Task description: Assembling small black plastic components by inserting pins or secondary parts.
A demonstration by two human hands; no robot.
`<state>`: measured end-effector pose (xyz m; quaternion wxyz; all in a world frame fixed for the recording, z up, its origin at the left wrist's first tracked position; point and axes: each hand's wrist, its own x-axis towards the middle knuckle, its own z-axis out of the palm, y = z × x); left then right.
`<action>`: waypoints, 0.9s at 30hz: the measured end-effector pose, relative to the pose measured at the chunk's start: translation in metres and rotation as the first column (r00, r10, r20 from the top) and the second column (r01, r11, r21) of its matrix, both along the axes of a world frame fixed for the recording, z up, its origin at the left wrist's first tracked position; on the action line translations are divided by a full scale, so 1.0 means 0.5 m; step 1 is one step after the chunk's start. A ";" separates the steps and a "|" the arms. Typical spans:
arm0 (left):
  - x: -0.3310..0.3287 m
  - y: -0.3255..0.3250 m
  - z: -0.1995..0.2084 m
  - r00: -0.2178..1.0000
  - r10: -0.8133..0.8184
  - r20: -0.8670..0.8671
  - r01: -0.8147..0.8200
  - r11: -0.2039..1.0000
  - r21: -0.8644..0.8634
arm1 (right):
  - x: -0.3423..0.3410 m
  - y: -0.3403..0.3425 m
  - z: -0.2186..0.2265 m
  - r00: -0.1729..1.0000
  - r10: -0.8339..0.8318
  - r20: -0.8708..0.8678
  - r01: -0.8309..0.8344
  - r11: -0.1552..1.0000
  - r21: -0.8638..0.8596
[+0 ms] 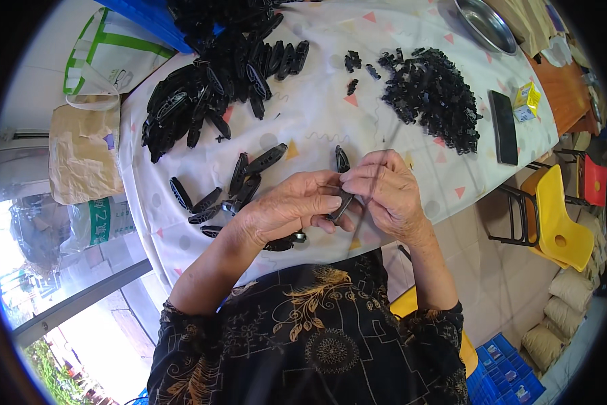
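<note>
Over the near middle of the table, my left hand [297,206] grips a narrow black plastic piece [345,202] between thumb and fingers. My right hand [388,192] meets it there, its thumb and forefinger pinched together at the upper end of that piece; any small part between those fingertips is hidden. Just beyond the fingertips shows a dark pointed oblong end [342,159]; whether it belongs to the held piece, I cannot tell. Several long black oblong parts [266,158] lie loose left of my left hand, some partly under its wrist.
A large heap of black oblong parts [175,108] spreads at the far left by a blue bin [148,23]. Small black pieces [432,94] are piled at the far right. Beyond them are a metal bowl [486,25], a phone [503,128] and a yellow box [526,101]. Yellow chair [557,216] stands right.
</note>
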<state>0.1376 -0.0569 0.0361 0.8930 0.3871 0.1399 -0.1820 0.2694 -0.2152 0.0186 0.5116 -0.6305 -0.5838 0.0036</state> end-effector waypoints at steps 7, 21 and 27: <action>0.007 -0.005 -0.009 0.999 0.016 -0.035 -0.008 0.979 0.203 | 0.000 0.001 -0.015 0.996 -0.064 0.069 0.067 0.996 -0.054; 0.039 -0.013 -0.039 0.975 0.193 0.114 -0.223 0.882 0.416 | -0.018 0.036 -0.025 0.157 0.005 -0.988 -0.088 0.996 -0.009; 0.044 -0.011 -0.040 0.952 0.209 0.223 -0.293 0.836 0.464 | -0.021 0.060 -0.027 0.102 -0.054 -0.993 -0.155 0.985 -0.070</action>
